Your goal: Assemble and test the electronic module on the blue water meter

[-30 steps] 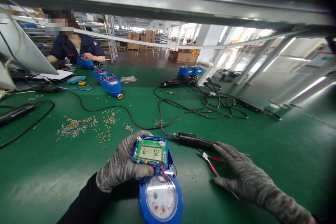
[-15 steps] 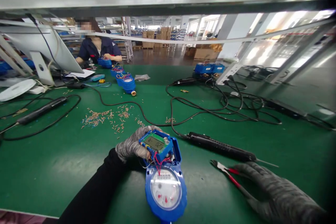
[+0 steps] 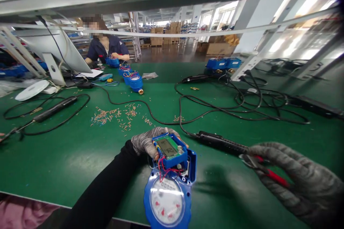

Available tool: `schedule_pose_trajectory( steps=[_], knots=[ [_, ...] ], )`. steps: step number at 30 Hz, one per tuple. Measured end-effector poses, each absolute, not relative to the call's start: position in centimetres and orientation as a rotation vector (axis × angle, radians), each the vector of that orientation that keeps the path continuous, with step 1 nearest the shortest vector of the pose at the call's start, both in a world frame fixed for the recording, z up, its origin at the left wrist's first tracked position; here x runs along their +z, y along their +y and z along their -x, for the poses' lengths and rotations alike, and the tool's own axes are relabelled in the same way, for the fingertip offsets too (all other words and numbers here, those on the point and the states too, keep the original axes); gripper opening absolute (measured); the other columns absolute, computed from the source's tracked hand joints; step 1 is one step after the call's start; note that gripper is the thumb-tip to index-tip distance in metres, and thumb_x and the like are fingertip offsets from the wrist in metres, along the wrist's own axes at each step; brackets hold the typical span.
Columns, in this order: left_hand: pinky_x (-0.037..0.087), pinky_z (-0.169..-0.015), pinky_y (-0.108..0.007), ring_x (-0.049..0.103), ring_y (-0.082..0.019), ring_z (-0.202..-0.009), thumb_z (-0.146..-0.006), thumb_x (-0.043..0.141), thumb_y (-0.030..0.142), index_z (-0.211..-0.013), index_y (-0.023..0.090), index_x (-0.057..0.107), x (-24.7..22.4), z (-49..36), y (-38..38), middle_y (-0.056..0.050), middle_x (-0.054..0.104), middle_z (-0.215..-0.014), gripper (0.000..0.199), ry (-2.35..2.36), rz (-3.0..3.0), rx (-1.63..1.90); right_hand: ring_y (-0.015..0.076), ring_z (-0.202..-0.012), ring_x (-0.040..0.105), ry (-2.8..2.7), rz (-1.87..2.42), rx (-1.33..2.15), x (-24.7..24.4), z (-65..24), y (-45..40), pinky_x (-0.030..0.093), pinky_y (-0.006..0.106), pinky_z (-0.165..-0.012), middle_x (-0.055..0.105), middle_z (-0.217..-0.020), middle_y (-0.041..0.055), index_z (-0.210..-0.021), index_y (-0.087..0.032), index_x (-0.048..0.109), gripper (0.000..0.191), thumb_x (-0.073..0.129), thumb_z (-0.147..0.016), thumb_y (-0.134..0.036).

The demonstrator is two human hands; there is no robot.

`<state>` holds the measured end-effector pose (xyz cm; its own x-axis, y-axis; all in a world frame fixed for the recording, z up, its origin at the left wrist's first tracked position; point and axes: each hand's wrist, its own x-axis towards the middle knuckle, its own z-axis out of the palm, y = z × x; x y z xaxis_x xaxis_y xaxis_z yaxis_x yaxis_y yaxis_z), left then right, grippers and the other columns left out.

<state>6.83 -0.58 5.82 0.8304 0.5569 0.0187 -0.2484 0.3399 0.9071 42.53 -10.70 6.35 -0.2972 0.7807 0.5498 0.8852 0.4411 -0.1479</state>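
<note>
Left hand (image 3: 146,142): clamped on display module (image 3: 168,148), at far end of blue meter (image 3: 167,202), near centre of bench (image 3: 67,166) | Right hand (image 3: 298,171): fingers around red-handled pliers (image 3: 278,178), near right | Good practice: red wires (image 3: 162,169) slack, pliers clear of them.

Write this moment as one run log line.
grey-gloved left hand: holds blue rectangular display module, wired to round blue meter | grey-gloved right hand: holds red-handled metal pliers | green table: black cylindrical corded tool
</note>
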Motion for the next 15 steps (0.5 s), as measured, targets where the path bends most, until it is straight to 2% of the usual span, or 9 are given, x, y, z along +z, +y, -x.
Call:
schedule_pose_trajectory(
  steps=[3,5,7,11,14,15],
  knots=[
    [0.052,-0.095,-0.050,0.067,-0.038,-0.109,-0.039,0.092,0.039,-0.106,0.016,0.072,5.6,-7.3,-0.4,-0.017,0.073,-0.116,0.074,0.248,-1.097,0.503,0.0258,-0.096,0.067,-2.337,1.017,-0.567,13.3,-38.7,-8.5,0.053,0.042,-0.085,0.071,-0.108,0.0073,-0.120,-0.033,0.063,0.034,0.058,-0.088,-0.040],
    [0.053,-0.092,-0.045,0.069,-0.036,-0.107,-0.039,0.093,0.037,-0.108,0.015,0.071,5.3,-7.2,-0.2,-0.016,0.073,-0.115,0.076,0.207,-1.084,0.505,0.0307,-0.095,0.065,-2.534,0.869,-0.647,17.0,-35.8,-7.3,0.051,0.051,-0.084,0.071,-0.106,0.0103,-0.120,-0.027,0.064,0.035,0.047,-0.090,-0.034],
    [0.055,-0.087,-0.038,0.070,-0.032,-0.102,-0.039,0.094,0.036,-0.110,0.014,0.070,4.9,-6.9,0.1,-0.015,0.074,-0.112,0.078,0.192,-1.076,0.520,0.0334,-0.088,0.064,-2.629,0.745,-0.764,19.3,-33.3,-6.5,0.051,0.053,-0.076,0.072,-0.099,0.0127,-0.113,-0.022,0.067,0.034,0.046,-0.087,-0.027],
    [0.056,-0.078,-0.031,0.072,-0.026,-0.089,-0.041,0.095,0.034,-0.112,0.013,0.069,4.5,-6.6,0.6,-0.012,0.076,-0.101,0.079,0.171,-1.096,0.498,0.0306,-0.077,0.062,-2.708,0.600,-0.936,20.8,-30.1,-5.7,0.049,0.048,-0.069,0.072,-0.089,0.0090,-0.098,-0.024,0.068,0.025,0.046,-0.088,-0.021],
    [0.056,-0.074,-0.029,0.071,-0.022,-0.079,-0.038,0.098,0.034,-0.103,0.010,0.070,4.1,-7.2,0.6,-0.006,0.074,-0.086,0.075,0.153,-1.142,0.446,0.0320,-0.077,0.062,-2.740,0.582,-0.979,21.0,-29.3,-5.7,0.049,0.050,-0.072,0.071,-0.091,0.0091,-0.095,-0.024,0.068,0.027,0.041,-0.091,-0.019],
    [0.056,-0.073,-0.030,0.070,-0.021,-0.078,-0.042,0.097,0.035,-0.101,0.010,0.069,4.0,-7.4,0.6,-0.005,0.073,-0.083,0.070,0.158,-1.163,0.427,0.0328,-0.079,0.062,-2.747,0.589,-0.985,21.0,-29.2,-5.7,0.049,0.052,-0.074,0.071,-0.091,0.0095,-0.093,-0.024,0.068,0.029,0.040,-0.091,-0.018]
  ],
)
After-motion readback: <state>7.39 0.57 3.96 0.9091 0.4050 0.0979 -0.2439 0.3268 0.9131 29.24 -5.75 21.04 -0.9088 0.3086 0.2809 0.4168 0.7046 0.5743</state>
